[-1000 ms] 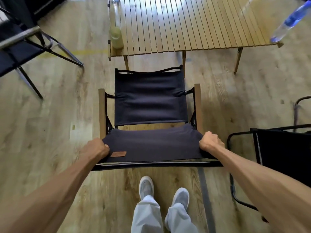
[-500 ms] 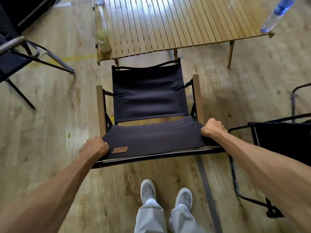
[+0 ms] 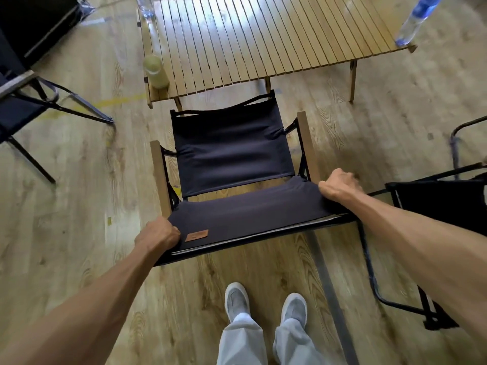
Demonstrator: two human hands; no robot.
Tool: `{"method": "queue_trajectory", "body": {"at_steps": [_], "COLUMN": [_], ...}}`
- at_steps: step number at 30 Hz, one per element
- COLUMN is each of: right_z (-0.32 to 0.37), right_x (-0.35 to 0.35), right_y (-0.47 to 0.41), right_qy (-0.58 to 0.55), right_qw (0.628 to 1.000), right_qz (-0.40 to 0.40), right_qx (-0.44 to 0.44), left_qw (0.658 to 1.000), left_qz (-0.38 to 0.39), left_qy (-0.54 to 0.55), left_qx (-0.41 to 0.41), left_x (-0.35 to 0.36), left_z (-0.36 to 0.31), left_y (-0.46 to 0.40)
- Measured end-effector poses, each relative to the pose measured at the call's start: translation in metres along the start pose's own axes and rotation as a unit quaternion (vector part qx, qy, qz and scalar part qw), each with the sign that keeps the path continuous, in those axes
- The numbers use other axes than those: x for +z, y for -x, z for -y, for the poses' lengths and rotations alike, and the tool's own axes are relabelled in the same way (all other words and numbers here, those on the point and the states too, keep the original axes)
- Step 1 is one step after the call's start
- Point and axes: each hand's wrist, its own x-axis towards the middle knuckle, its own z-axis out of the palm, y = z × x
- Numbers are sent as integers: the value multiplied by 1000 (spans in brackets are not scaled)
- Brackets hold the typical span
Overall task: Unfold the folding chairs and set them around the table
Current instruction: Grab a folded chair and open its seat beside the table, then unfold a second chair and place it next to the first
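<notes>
The fingers of the left hand (image 3: pixel 157 237) are curled tight over the near left corner of the folding chair (image 3: pixel 232 164), and those of the right hand (image 3: pixel 340 189) are clamped on its near right corner. Holding both ends of the top rail of the backrest keeps the frame square and lets the person steer it like a handlebar. The chair is fully opened, its dark fabric seat toward twelve o'clock and its wooden armrests (image 3: pixel 307 143) running toward the slatted table (image 3: pixel 263 35), which lies just beyond the seat's front edge, close but seemingly not touching. That facing suits a seat meant for someone at the table, so this chair looks nearly placed. Another open chair (image 3: pixel 23 106) stands at ten o'clock, well apart from the table, and a third (image 3: pixel 437 204) sits at three o'clock just beside the right forearm. A green bottle (image 3: pixel 156 72) and a clear bottle (image 3: pixel 416 18) stand on the table's corners.
</notes>
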Motion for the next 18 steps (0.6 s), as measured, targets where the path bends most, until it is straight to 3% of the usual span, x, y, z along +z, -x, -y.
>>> {"method": "queue_trajectory", "body": {"at_steps": [7,12,16,18], "right_z": [-2,-19,-69,-107], "right_x": [-16,-49,-77,-92], "right_y": [23,50,66,71], "right_qy": [45,44,2,-10], "right_qw": [998,995,995,995], "right_qz": [8,-20,-44,-55], "right_qx": [-51,-84,-89,-85], "left_qw": [993,976,917,887], "left_qz": [-57,-114,-203,-209], "left_qy": [-85,-81,-47,-27], "left_qx": [52,166,340,412], "left_x": [-22,-40,-24,-5], "left_z": [-13,-75,-150,-197], "left_y": [23,68,139,182]}}
